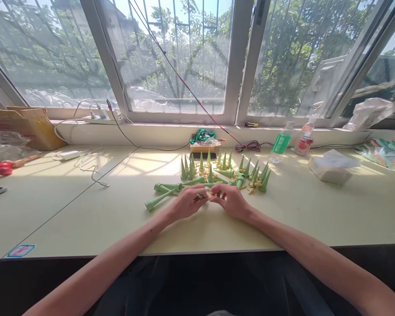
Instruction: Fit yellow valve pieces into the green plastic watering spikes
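My left hand is closed, and a bit of a green plastic spike shows between its fingers. Close against it, my right hand pinches a small yellow piece, mostly covered by the fingertips. The fingertips of both hands meet low over the table's middle. Behind them several green cone-shaped spikes stand upright, with small yellow pieces scattered around their bases. More green spikes lie on their sides to the left of my left hand. A tight group of upright spikes stands beyond my right hand.
The pale table runs below the windows. A phone and a small box lie behind the spikes. A green-labelled bottle and a tissue box stand right. Cables and a cardboard box are left.
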A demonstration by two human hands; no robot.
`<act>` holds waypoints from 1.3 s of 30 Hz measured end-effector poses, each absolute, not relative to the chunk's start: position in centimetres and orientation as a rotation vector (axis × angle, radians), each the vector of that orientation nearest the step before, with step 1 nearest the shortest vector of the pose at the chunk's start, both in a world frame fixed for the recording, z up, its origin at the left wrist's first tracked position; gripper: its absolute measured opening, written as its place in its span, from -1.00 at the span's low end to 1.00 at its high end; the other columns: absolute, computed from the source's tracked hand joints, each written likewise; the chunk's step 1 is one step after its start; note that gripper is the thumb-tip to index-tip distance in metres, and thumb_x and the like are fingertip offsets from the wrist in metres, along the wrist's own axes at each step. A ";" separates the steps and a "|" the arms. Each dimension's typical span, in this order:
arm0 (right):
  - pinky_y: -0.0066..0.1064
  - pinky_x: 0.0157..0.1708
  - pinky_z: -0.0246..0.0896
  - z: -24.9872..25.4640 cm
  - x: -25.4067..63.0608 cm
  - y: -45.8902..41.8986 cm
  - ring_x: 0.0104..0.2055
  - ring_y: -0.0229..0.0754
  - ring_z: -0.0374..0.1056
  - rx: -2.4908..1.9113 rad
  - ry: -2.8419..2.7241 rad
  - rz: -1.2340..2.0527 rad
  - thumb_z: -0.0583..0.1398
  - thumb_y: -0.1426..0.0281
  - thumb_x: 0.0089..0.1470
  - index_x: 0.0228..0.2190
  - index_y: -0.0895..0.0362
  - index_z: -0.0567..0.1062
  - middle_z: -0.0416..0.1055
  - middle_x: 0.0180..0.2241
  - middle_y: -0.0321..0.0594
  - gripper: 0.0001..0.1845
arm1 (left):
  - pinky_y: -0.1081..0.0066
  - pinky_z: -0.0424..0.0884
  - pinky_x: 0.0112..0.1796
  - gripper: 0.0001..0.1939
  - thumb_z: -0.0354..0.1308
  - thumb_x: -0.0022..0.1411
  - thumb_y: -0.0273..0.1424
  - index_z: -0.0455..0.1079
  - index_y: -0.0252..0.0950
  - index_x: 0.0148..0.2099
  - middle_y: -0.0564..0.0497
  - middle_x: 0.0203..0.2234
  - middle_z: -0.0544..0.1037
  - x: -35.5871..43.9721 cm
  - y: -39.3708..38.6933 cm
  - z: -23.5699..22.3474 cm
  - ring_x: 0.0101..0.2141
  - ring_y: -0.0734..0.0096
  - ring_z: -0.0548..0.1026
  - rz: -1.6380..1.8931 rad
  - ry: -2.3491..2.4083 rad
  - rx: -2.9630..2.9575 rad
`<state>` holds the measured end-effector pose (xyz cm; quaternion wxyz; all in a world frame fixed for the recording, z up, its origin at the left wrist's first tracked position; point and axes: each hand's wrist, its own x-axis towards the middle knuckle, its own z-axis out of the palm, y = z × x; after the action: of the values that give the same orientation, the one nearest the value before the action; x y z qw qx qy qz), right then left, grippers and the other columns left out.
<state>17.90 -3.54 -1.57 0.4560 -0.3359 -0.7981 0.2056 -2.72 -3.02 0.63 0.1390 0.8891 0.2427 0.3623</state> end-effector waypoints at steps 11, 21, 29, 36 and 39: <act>-0.43 -0.42 0.28 -1.7 17.8 -3.4 -0.41 -0.24 0.40 -0.910 -1.980 0.555 0.34 0.41 0.04 -0.25 0.12 0.46 0.52 -0.39 -0.25 -0.78 | 0.56 0.34 -0.52 -0.77 0.15 0.30 -0.39 0.40 -0.34 -0.43 0.05 -0.51 0.43 -2.9 -3.0 1.3 -0.55 0.57 0.41 1.018 0.839 2.487; -0.45 -0.43 0.18 -2.2 17.6 -3.4 -0.51 -0.31 0.27 -0.970 -2.047 0.552 0.24 0.45 0.10 -0.31 0.14 0.45 0.49 -0.44 -0.28 -0.93 | 0.44 0.48 -0.61 -0.65 0.32 0.10 -0.15 0.48 -0.36 -0.27 -0.05 -0.52 0.55 -7.0 -1.6 7.3 -0.52 0.31 0.57 0.900 1.145 1.944; -0.44 -0.43 0.16 -2.3 17.5 -3.6 -0.49 -0.30 0.23 -0.962 -2.089 0.525 0.20 0.46 0.13 -0.35 0.15 0.45 0.45 -0.44 -0.28 -0.99 | 0.37 0.48 -0.60 -0.64 0.35 0.01 -0.18 0.50 -0.41 -0.31 -0.14 -0.52 0.59 -11.7 2.8 6.9 -0.61 0.34 0.52 1.134 1.493 1.864; -0.45 -0.44 0.13 -2.3 17.5 -3.6 -0.49 -0.31 0.21 -0.942 -2.102 0.510 0.17 0.46 0.16 -0.39 0.15 0.44 0.43 -0.47 -0.29 -0.92 | 0.42 0.43 -0.56 -0.71 0.25 0.03 -0.18 0.48 -0.35 -0.43 -0.03 -0.62 0.55 -11.1 5.8 4.5 -0.62 0.36 0.51 0.961 1.623 1.953; -0.46 -0.45 0.12 -2.3 17.5 -3.6 -0.49 -0.30 0.22 -0.936 -2.102 0.512 0.16 0.47 0.16 -0.40 0.15 0.44 0.43 -0.48 -0.29 -0.91 | 0.46 0.40 -0.55 -0.73 0.24 0.00 -0.20 0.46 -0.33 -0.46 0.00 -0.62 0.54 -10.7 6.2 3.9 -0.60 0.39 0.51 0.914 1.613 1.958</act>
<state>17.54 -3.59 -2.26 0.3823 -0.3668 -0.8240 0.2009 -10.72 6.19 3.90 0.2206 0.7083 0.5835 0.3305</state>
